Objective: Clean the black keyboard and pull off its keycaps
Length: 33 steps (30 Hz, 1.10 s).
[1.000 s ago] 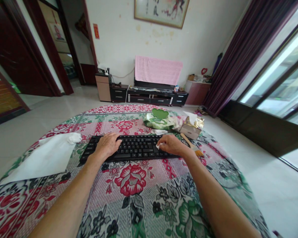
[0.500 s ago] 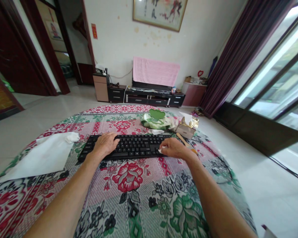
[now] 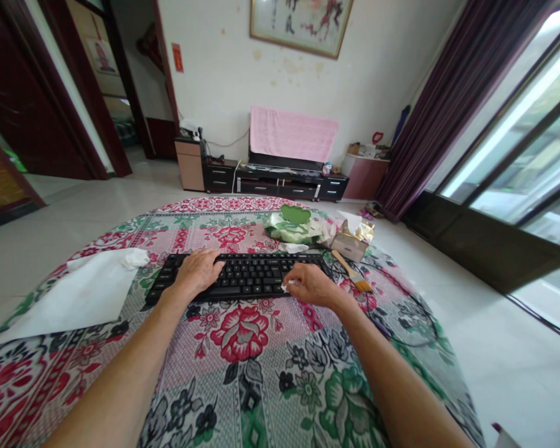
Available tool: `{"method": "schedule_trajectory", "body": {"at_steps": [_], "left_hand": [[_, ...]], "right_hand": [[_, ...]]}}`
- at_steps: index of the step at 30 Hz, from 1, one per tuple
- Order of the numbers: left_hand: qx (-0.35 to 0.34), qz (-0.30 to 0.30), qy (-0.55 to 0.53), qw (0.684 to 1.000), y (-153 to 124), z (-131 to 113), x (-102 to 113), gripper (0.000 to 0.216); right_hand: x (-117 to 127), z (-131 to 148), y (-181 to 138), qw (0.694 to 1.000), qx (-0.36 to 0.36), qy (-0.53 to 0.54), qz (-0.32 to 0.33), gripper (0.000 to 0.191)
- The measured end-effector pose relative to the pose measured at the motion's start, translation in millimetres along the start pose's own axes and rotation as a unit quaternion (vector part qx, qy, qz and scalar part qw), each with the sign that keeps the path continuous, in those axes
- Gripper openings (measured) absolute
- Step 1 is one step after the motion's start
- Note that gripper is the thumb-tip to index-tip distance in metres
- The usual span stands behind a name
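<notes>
Fingers (image 3: 295, 284) of the right hand (image 3: 313, 286) are pinched closed on a small white wad (image 3: 284, 288) (tissue, by the look of it), pressed to the near edge of the black keyboard (image 3: 247, 274), right of its middle. The keyboard's long axis runs left to right, parallel to the near edge of the table (image 3: 242, 379), so its keys lie ahead and left of the wad. The left hand (image 3: 200, 272) lies palm down on the left half, fingers loosely spread, gripping nothing.

Your right hand (image 3: 308, 285) pinches a white wad (image 3: 285, 287); the keyboard (image 3: 247, 277) under it is black, the tablecloth (image 3: 242, 348) beneath red-and-green floral on grey.
</notes>
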<state>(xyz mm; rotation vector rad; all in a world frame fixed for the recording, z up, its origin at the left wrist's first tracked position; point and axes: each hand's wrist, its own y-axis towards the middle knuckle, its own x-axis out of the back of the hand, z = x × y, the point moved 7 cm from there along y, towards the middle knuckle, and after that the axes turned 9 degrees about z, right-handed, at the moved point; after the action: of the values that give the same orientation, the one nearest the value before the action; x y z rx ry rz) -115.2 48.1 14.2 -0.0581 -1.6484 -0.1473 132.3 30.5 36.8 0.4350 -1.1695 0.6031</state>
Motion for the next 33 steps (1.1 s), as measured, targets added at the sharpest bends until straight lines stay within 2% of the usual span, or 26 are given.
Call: {"method": "schedule_trajectory", "body": {"at_steps": [8, 13, 17, 21, 28, 33], "left_hand": [[0.000, -0.006, 0.000, 1.000, -1, -3, 4, 0.033], [-0.001, -0.002, 0.010, 1.000, -2, -3, 4, 0.035], [-0.005, 0.000, 0.012, 1.000, -1, -3, 3, 0.035], [0.000, 0.003, 0.017, 1.000, -1, -2, 2, 0.035], [-0.011, -0.012, 0.005, 1.000, 0, -2, 3, 0.036], [-0.008, -0.006, 0.010, 1.000, 1, -1, 0, 0.036]], "right_hand": [[12, -23, -17, 0.992, -0.067, 0.000, 0.104, 0.027], [17, -24, -20, 0.993, -0.061, 0.024, 0.098, 0.027], [21, -53, -31, 0.979, -0.163, 0.019, 0.118, 0.022], [29, -80, -50, 0.962, -0.229, 0.032, 0.144, 0.018], [32, -87, -53, 0.965, -0.223, 0.033, 0.138, 0.015], [30, -104, -58, 0.952, -0.272, 0.006, 0.144, 0.014]]}}
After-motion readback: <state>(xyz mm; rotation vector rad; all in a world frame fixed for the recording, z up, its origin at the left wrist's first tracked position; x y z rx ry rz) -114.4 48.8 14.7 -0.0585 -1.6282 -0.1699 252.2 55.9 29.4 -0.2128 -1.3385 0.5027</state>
